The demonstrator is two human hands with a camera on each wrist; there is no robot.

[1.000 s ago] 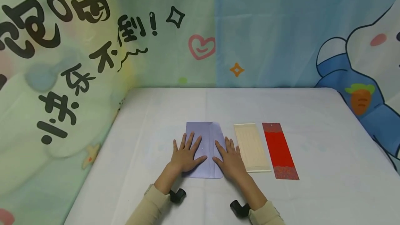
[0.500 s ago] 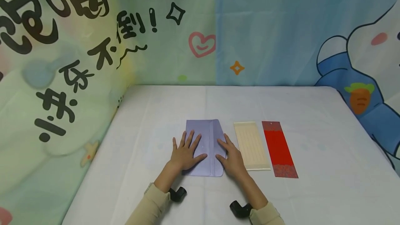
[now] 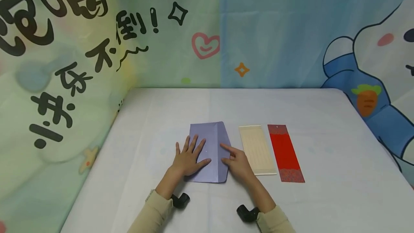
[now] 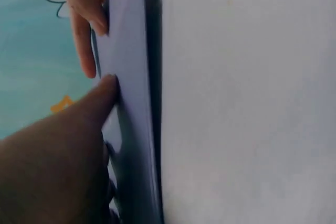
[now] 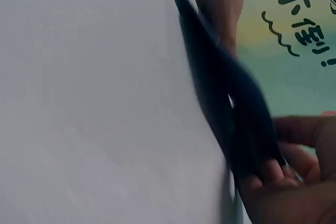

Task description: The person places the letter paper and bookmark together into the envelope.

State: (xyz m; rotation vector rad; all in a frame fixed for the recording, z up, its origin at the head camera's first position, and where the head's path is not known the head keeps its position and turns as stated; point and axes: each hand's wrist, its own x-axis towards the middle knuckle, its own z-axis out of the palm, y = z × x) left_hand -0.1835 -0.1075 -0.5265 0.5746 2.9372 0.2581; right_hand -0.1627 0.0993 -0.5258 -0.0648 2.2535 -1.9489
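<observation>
A purple envelope point(image 3: 205, 132) lies on the white table with its flap point(image 3: 223, 136) toward the right, tilted up along a crease. My left hand point(image 3: 189, 161) rests flat on the body of the envelope with fingers spread. My right hand point(image 3: 240, 164) pinches the flap's outer edge, forefinger and thumb on its upper face. In the right wrist view other fingertips point(image 5: 272, 170) show against the flap's dark underside point(image 5: 226, 72). The left wrist view has the left thumb point(image 4: 107, 90) against the purple surface, seen nearly edge-on.
Right of the envelope lies a cream slatted panel point(image 3: 257, 150) with pale end bars. Beside it is a red strip point(image 3: 286, 154) with patterned ends and a small hole at the top. Printed cloth point(image 3: 275, 39) hangs behind the table point(image 3: 168, 107).
The right hand has gone from lying spread on the flap to pinching its edge, and the flap has tilted up. The left hand stays on the envelope. The head view has shifted slightly.
</observation>
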